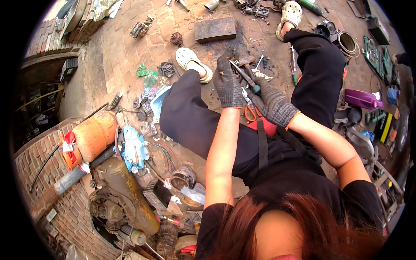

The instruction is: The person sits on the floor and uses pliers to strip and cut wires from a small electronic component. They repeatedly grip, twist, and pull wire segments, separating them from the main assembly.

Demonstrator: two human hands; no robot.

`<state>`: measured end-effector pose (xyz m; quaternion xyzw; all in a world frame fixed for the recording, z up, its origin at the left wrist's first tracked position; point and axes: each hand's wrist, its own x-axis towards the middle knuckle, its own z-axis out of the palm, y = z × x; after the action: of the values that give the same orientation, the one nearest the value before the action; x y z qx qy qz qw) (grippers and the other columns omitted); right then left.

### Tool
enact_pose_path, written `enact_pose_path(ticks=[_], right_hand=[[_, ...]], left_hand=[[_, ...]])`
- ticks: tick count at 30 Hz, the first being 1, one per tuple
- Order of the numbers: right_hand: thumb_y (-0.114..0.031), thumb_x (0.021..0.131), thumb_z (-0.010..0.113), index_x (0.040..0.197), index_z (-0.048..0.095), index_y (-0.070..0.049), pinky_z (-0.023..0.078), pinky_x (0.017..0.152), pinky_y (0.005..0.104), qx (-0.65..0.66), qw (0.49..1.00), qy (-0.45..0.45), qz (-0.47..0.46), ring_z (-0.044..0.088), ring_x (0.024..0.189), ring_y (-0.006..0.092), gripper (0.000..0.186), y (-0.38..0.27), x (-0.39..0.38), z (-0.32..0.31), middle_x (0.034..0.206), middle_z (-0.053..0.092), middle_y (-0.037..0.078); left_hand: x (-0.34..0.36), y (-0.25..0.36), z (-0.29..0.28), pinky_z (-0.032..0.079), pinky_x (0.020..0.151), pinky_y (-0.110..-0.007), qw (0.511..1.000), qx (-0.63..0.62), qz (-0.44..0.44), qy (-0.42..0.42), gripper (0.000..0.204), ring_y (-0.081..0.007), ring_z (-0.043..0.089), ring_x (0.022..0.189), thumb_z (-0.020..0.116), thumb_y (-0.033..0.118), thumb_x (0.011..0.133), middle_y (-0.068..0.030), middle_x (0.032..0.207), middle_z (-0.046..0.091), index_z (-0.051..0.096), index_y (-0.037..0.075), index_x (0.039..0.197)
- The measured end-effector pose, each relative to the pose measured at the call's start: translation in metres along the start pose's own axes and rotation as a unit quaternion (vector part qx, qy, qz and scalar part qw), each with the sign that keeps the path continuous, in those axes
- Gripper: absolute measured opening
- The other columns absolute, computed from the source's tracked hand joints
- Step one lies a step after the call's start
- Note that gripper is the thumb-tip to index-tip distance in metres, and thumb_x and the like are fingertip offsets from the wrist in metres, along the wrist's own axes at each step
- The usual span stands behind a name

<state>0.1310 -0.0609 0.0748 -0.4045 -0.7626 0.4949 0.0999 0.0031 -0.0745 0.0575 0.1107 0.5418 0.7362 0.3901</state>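
My left hand (227, 84), in a dark grey knit glove, has its fingers curled forward near a blackened patch of floor. A small dark thing seems to be at its fingertips, too unclear to name. Slightly to the right, my right hand (275, 102), gloved alike, is closed around a hand tool (245, 76) with a metal shaft and dark green handle. The tool's shaft slants up and left toward my left hand. Below it, scissors (250, 112) with orange handles lie against a red thing (265, 125) between my legs.
A dark metal block (215, 29) rests on the brick floor ahead. Greasy parts and tools lie around my feet. An orange cylinder (96, 135) and a long yellowish cylinder (130, 195) are at left. At right are a purple bottle (363, 99) and green tool case (373, 56).
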Motion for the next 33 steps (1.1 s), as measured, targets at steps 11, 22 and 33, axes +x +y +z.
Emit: enact_pose_path(ticks=[11,22,33], right_hand=[[-0.025,0.093,0.057,0.093,0.053,-0.002,0.051,0.055,0.0287,0.414,0.869,-0.225,0.155,0.058,0.062,0.0140,0.023,-0.021,-0.010,-0.027,0.070,0.058,0.006],[-0.021,0.096,0.052,0.107,0.051,-0.007,0.050,0.069,0.0356,0.757,0.535,-0.324,0.188,0.054,0.076,0.0144,0.018,-0.009,-0.018,-0.008,0.084,0.052,0.001],[-0.026,0.094,0.056,0.117,0.049,-0.004,0.050,0.084,0.0403,0.720,0.600,-0.301,0.175,0.059,0.093,0.0222,0.033,0.006,-0.018,0.000,0.100,0.058,0.008]], left_hand=[[0.001,0.006,-0.008,0.054,0.075,-0.030,0.985,-0.114,-0.120,-0.054,0.047,-0.0192,0.062,0.090,0.041,0.038,0.097,-0.0103,0.107,0.063,0.058,0.000,0.118],[-0.002,0.014,0.004,0.042,0.101,-0.038,0.957,-0.198,-0.208,-0.024,0.055,-0.0270,0.055,0.110,0.034,0.042,0.098,-0.0159,0.120,0.059,0.052,-0.002,0.125],[0.001,0.008,0.001,0.049,0.090,-0.037,0.971,-0.110,-0.191,-0.087,0.056,-0.0233,0.058,0.100,0.042,0.048,0.096,-0.0105,0.116,0.060,0.053,0.002,0.125]])
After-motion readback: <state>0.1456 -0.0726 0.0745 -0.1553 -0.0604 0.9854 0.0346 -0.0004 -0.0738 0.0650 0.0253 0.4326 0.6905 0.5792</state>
